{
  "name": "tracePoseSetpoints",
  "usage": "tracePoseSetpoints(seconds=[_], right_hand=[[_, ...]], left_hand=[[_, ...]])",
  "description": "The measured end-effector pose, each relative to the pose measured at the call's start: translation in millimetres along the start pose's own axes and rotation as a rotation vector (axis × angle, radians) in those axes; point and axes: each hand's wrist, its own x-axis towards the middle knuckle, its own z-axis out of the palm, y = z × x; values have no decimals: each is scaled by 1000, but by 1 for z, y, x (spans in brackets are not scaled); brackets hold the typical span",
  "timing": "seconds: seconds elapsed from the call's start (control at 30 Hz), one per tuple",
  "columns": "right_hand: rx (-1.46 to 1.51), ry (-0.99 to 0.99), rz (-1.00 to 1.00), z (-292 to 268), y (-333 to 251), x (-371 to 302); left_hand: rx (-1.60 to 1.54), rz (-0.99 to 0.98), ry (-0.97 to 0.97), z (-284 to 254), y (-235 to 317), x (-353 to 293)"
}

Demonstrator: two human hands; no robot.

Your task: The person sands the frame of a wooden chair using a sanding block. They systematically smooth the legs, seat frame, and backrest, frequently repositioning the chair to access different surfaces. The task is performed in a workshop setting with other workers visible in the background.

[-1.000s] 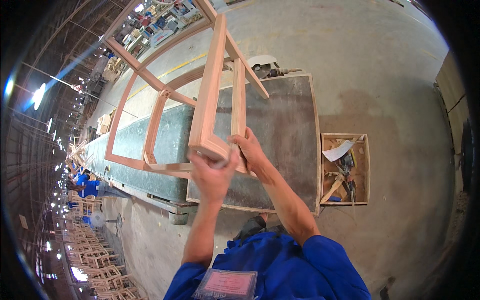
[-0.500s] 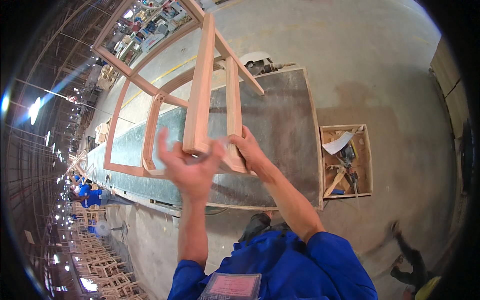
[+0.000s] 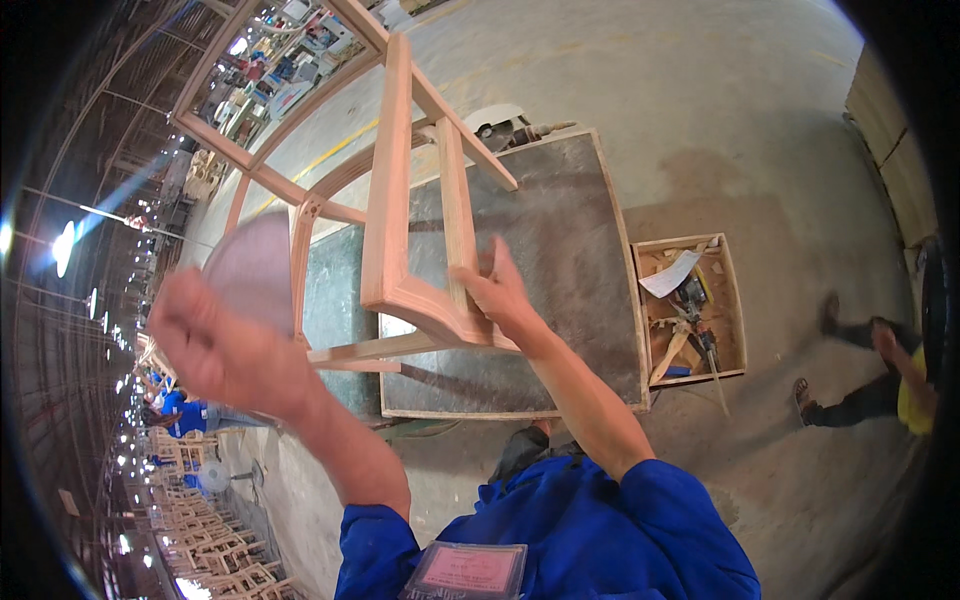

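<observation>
A bare wooden chair frame (image 3: pixel 388 200) lies tilted over a dark-topped workbench (image 3: pixel 560 230). My right hand (image 3: pixel 500 295) grips one of its rails near the lower corner, thumb on one side and fingers on the other. Off to the left of that corner, my left hand (image 3: pixel 235 350) is raised, smeared by motion, with its fingers closed. From it stands a greyish-purple sheet (image 3: pixel 252 265) with a curved edge, which looks like sandpaper. The sheet is apart from the wood and partly covers the view of the frame's far-left bars.
A wooden box (image 3: pixel 738 310) at the bench's right end holds a power tool, a brush and paper. Another power tool (image 3: pixel 520 133) lies at the bench's far edge. At right a person (image 3: pixel 870 385) walks by. Stacked chair frames (image 3: pixel 215 535) stand at lower left.
My left hand has swung left, away from the chair frame's corner, and the sheet now shows spread out. My right hand keeps its grip. The person at right has come further into view.
</observation>
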Motion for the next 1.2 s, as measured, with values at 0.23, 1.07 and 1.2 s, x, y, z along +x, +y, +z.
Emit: tracePoseSetpoints(seconds=[0.23,1.07,1.2], right_hand=[[68,-558,-375,-15,-103,-106],[-442,-63,-768,6,-13,-72],[-349,-62,-860,25,-47,-72]], left_hand=[[-263,107,-599,-28,5,-104],[-450,-523,-720,-11,-177,-210],[-306,-560,-749,-11,-177,-212]])
